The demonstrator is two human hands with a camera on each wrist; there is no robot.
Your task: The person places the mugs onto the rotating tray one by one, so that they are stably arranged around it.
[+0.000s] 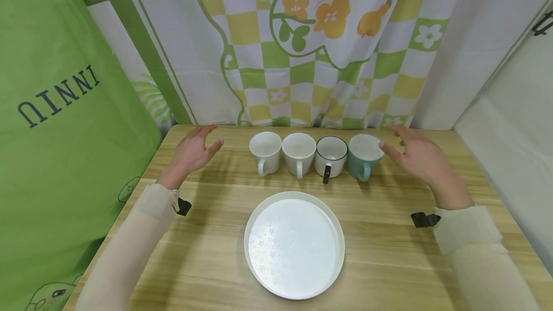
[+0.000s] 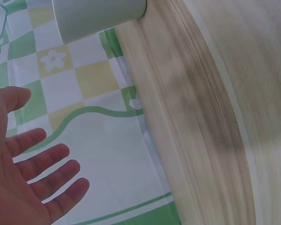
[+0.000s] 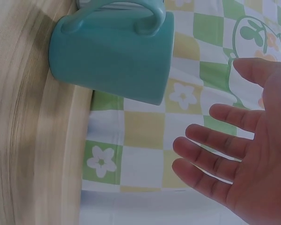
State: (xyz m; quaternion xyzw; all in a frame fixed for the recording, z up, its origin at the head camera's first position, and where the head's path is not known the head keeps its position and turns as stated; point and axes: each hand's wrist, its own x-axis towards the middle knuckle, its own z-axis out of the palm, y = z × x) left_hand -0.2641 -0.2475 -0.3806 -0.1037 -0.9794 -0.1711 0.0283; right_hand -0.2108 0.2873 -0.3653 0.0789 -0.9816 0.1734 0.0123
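Note:
Four mugs would exceed the count, so several mugs stand in a row near the table's back edge, handles facing the front. At the left end is a white mug (image 1: 265, 150), beside it a second white mug (image 1: 298, 152), then a white mug with a dark rim and black handle (image 1: 330, 157). A teal mug (image 1: 363, 157) ends the row; it also shows in the right wrist view (image 3: 112, 54). My left hand (image 1: 193, 150) hovers left of the row, fingers spread and holding nothing. My right hand (image 1: 416, 155) hovers beside the teal mug, fingers extended, palm toward it.
A round white tray (image 1: 339, 258) with a raised rim lies on the wooden table (image 1: 207, 263) in front of the mugs. Behind the table hangs a patterned curtain (image 1: 276, 54). Green fabric (image 1: 65, 167) with lettering hangs along the left side.

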